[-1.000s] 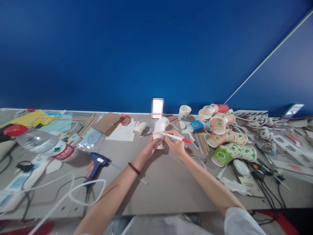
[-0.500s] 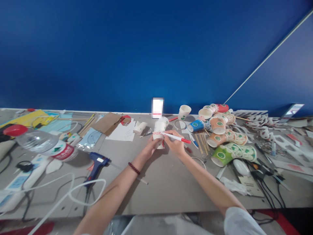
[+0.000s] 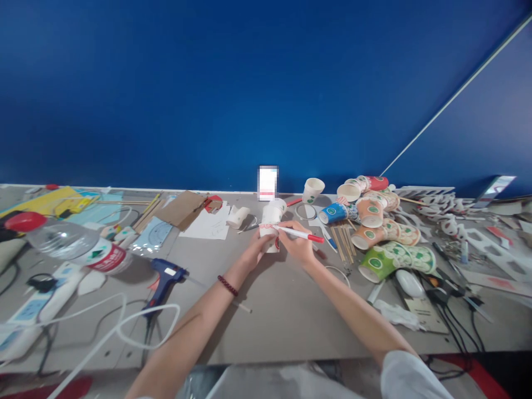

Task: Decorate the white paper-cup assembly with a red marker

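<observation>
A white paper cup (image 3: 272,245) with a red pattern lies in the middle of the table, joined to or pressed against a paler cup (image 3: 274,210) behind it; I cannot tell how they connect. Around the left side of the patterned cup, my left hand (image 3: 256,247) is closed, steadying it. Pinched in my right hand (image 3: 297,244) is a white marker pen (image 3: 297,233) with a red end pointing right. Its tip meets the cup near the red pattern. Just left of the cups rests a cut piece of white paper cup (image 3: 238,217).
A blue glue gun (image 3: 164,282) and a large plastic bottle (image 3: 78,244) lie left. White paper (image 3: 203,224) and cardboard (image 3: 182,209) are behind them. Coloured paper cups (image 3: 378,260), wooden sticks (image 3: 344,243) and a standing white cup (image 3: 313,190) are right. A phone-like screen (image 3: 268,183) leans on the wall.
The marker's tip has shifted very slightly on the cup, and more of the red pattern shows. Both hands otherwise keep their places.
</observation>
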`<state>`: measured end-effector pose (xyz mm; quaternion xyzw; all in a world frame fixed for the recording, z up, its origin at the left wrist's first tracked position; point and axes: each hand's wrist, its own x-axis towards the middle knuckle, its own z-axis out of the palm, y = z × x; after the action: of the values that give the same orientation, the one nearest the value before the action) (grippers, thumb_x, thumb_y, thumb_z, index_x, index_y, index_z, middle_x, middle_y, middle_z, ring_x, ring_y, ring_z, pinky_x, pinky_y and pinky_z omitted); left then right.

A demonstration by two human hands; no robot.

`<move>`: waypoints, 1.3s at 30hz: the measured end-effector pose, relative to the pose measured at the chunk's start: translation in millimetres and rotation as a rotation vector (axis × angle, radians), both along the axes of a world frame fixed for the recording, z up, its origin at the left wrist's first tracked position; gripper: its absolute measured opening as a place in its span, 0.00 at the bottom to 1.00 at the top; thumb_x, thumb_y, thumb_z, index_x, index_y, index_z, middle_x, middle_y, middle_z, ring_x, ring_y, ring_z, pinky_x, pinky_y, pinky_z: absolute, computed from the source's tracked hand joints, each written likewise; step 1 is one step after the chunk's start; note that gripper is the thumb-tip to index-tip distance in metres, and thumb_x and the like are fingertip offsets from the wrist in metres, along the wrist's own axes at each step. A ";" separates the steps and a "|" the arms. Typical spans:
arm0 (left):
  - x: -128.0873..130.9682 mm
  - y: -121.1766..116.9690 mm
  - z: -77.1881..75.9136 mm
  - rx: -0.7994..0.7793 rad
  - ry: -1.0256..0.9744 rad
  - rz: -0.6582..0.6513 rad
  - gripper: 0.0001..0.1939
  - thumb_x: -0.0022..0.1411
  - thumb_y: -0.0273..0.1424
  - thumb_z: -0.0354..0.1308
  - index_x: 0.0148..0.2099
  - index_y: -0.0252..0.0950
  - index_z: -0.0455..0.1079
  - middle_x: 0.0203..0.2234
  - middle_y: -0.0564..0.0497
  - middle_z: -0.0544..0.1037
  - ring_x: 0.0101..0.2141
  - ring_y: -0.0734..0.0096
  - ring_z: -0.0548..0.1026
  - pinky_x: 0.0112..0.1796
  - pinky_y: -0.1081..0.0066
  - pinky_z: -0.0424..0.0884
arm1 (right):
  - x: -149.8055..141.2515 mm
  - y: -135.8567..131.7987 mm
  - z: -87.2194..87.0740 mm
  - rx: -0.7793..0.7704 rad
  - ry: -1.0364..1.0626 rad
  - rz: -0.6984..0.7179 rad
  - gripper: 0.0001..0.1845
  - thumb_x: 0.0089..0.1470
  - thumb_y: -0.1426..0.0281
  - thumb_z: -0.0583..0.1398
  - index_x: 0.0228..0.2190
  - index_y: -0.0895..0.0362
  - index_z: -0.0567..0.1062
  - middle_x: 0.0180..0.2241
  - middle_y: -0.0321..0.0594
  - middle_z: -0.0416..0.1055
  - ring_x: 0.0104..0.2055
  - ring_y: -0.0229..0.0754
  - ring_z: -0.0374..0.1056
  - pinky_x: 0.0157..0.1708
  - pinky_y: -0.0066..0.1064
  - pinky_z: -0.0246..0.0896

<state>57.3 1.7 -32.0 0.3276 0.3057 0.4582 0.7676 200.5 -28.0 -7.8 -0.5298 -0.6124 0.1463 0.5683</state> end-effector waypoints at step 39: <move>0.4 -2.6 7.4 -0.067 0.000 0.027 0.18 0.50 0.25 0.70 0.45 0.31 0.77 0.35 0.46 0.83 0.35 0.63 0.79 0.37 0.67 0.74 | 3.4 1.8 -1.8 -0.030 0.028 0.016 0.05 0.54 0.64 0.62 0.30 0.51 0.77 0.32 0.40 0.82 0.34 0.48 0.78 0.37 0.40 0.75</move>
<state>57.7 -0.8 -24.6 0.2976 0.3251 0.4581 0.7719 204.0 -26.2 -9.6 -0.5314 -0.6064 0.1674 0.5673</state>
